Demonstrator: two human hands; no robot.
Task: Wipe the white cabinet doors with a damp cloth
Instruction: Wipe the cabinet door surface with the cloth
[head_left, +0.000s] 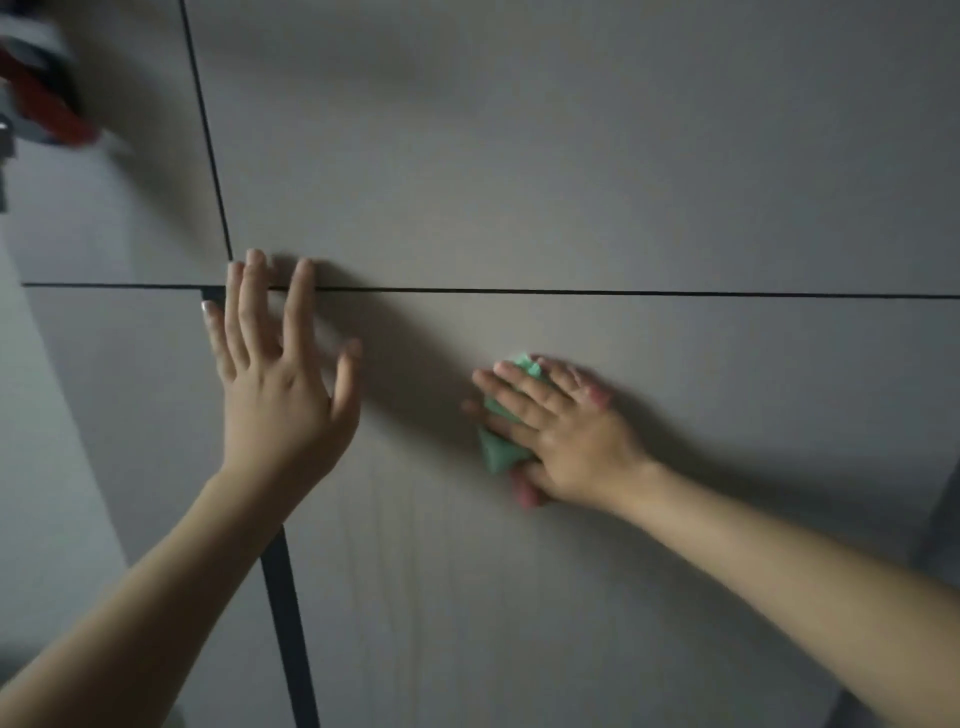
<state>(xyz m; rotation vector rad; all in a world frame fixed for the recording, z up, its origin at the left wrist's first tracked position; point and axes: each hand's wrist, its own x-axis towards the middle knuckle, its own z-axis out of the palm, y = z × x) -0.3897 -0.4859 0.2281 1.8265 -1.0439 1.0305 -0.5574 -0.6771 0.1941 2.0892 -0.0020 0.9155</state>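
1. From the head view I see the left hand (275, 384) flat against the white cabinet doors (571, 208), fingers straight and spread, grasping nothing.
2. Its fingertips (301, 270) reach across the dark horizontal seam (623, 292) between the upper and lower panels, close to where the vertical seam (208, 140) meets it.
3. The right hand (561, 436) presses a green cloth (496, 447) against the lower door panel (519, 571), below the horizontal seam and well to the right of the left hand.
4. The right fingers lie mostly straight over the cloth. The thumb shows below the cloth's lower edge, but blur keeps me from telling whether it curls around the fabric.
5. The cloth is bunched under the palm, with green showing past the fingertips at the top and beside the hand on the left.
6. Both bare forearms reach in from the bottom corners of the view.
7. A blurred red and grey object (41, 98) sits in the upper left corner, and I cannot tell what it is.
8. A dark vertical gap (288, 623) runs down beside the lower panel, partly behind the left forearm.
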